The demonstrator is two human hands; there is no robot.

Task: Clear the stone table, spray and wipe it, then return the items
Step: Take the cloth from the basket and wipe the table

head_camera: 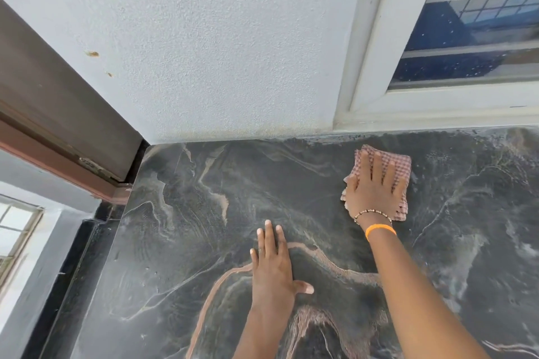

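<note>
The dark stone table [204, 213] with pinkish veins fills the lower part of the view. My right hand [373, 186] lies flat on a folded pink checked cloth [401, 166] and presses it onto the slab near the back wall. My left hand [272, 262] rests flat on the stone, fingers together, thumb out to the right, holding nothing. Both wrists show; the right one carries a bead bracelet and an orange band. No spray bottle or other items are in view.
A white textured wall [218, 52] rises behind the table. A white-framed window [466, 38] sits at the back right. A brown door frame [58, 114] meets the table's left back corner. The table's left edge [96, 271] drops to a dark ledge.
</note>
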